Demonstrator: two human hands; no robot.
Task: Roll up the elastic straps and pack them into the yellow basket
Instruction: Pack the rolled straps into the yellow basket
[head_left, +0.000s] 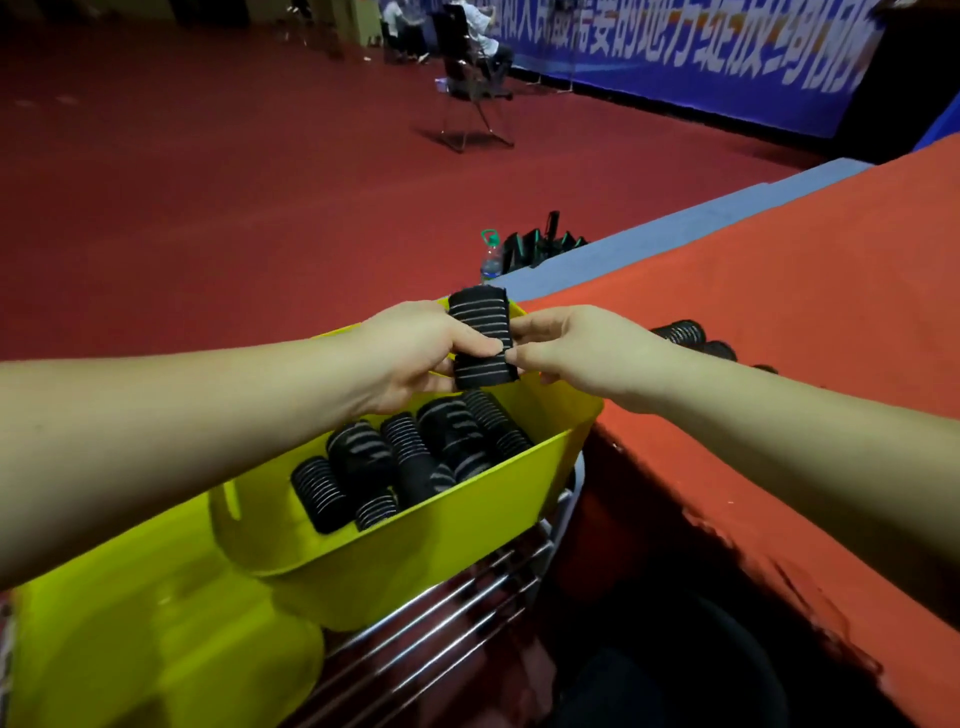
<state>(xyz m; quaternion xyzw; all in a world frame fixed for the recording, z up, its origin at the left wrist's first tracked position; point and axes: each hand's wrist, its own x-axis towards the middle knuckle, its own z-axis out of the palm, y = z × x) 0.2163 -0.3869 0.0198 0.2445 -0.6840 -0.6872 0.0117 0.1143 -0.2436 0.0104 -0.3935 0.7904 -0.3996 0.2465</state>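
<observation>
both hands (415, 348) pinching strap roll (480, 338), yellow basket (467, 514)

A dark red floor (208, 171) fills most of the hall, dimly lit and running back to a long blue banner (701, 57) with large pale characters along the far wall. A black chair (470, 88) on thin metal legs stands out on the floor, and people sit near the banner behind it. Closer in, an orange cloth (779, 291) covers a table with a grey-blue edge, and a clear bottle (491, 257) with a green cap stands on the floor just beyond it
</observation>
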